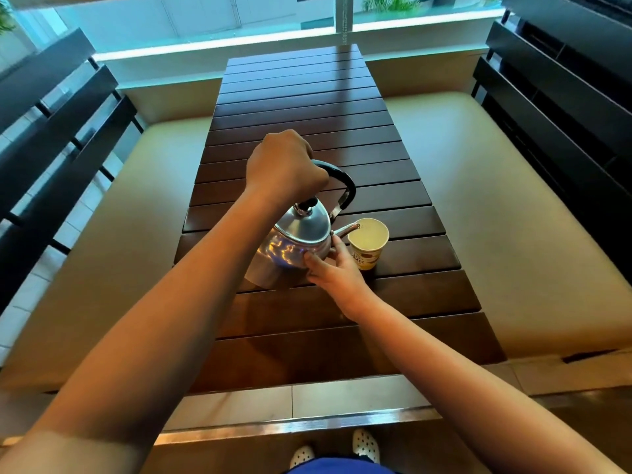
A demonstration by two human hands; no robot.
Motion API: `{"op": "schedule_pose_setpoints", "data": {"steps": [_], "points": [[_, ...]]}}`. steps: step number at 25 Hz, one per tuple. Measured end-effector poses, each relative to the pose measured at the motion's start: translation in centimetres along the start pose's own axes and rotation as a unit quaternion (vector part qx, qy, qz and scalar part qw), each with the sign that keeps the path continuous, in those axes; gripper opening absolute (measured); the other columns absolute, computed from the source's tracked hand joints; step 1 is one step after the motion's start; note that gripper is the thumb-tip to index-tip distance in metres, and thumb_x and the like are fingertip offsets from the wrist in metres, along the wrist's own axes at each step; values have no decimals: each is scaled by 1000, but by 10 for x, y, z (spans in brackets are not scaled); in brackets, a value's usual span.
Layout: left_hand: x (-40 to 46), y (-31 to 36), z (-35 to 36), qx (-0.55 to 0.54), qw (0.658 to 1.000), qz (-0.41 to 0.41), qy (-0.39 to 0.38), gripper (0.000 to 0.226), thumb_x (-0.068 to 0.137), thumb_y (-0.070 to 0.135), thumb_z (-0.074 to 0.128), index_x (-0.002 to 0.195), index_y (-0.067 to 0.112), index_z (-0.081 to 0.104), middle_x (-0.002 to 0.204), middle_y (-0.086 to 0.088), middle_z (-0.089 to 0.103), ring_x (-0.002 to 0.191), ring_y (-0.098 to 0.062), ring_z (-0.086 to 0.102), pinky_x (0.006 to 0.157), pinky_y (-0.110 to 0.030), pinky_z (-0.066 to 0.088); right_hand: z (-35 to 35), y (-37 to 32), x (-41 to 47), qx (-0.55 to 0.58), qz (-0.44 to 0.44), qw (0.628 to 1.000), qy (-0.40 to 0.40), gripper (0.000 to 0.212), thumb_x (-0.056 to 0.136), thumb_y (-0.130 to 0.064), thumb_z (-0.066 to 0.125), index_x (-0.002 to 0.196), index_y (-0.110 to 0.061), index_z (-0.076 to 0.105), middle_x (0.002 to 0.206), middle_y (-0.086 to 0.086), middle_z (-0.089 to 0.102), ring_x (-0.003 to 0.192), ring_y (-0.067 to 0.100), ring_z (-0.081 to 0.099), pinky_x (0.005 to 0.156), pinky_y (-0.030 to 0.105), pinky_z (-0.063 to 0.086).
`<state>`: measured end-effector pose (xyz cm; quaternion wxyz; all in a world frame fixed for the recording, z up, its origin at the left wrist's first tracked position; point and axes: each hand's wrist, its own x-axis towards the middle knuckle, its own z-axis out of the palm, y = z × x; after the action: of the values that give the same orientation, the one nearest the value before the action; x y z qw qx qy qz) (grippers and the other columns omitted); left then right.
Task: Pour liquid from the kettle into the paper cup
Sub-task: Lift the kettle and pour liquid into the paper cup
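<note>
A shiny metal kettle [290, 248] with a black handle and a black lid knob is tilted to the right above the dark slatted table [307, 107]. Its spout tip hangs over the rim of a cream paper cup [368, 242], which stands upright on the table right of the kettle. My left hand [284, 165] is shut around the top of the kettle's handle. My right hand [337, 268] rests its fingers against the kettle's lower side, just left of the cup, with the fingers spread. I cannot make out any stream of liquid.
Cream bench cushions [506, 206] flank the table on both sides, backed by dark slatted seat backs [561, 107]. A window ledge [273, 46] runs beyond the table's far end. A metal rail [294, 427] crosses below the near edge.
</note>
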<state>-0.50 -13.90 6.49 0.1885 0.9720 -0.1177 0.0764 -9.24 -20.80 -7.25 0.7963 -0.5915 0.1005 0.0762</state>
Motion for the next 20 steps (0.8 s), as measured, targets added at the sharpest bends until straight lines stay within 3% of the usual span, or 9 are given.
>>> {"op": "schedule_pose_setpoints", "data": {"steps": [3, 6, 15, 20], "points": [[2, 4, 2, 16, 1000, 6, -7, 18, 58, 21, 60, 70, 13, 71, 53, -2, 52, 65, -29, 54, 48, -23, 32, 0, 1, 1, 22, 19, 1000, -9, 62, 83, -12, 58, 137, -16, 27, 139, 13, 43, 124, 29, 47, 101, 48, 43], [3, 7, 5, 23, 1000, 11, -6, 21, 59, 23, 60, 73, 13, 72, 59, -3, 56, 67, -29, 55, 56, -24, 37, -1, 2, 3, 45, 25, 999, -10, 63, 83, -10, 56, 138, -17, 25, 140, 14, 42, 124, 30, 47, 101, 47, 42], [7, 12, 9, 45, 999, 23, -1, 22, 60, 22, 59, 77, 14, 71, 66, -3, 55, 67, -29, 51, 60, -28, 37, 0, 6, 6, 70, 24, 997, -18, 64, 83, -10, 56, 139, -16, 24, 142, 16, 39, 125, 30, 46, 100, 47, 42], [9, 12, 9, 56, 998, 27, -1, 19, 61, 22, 58, 76, 15, 67, 56, 1, 46, 67, -29, 49, 60, -27, 37, 1, 6, 7, 88, 27, 996, -21, 63, 84, -9, 55, 139, -15, 24, 142, 16, 38, 126, 30, 44, 99, 46, 41]]}}
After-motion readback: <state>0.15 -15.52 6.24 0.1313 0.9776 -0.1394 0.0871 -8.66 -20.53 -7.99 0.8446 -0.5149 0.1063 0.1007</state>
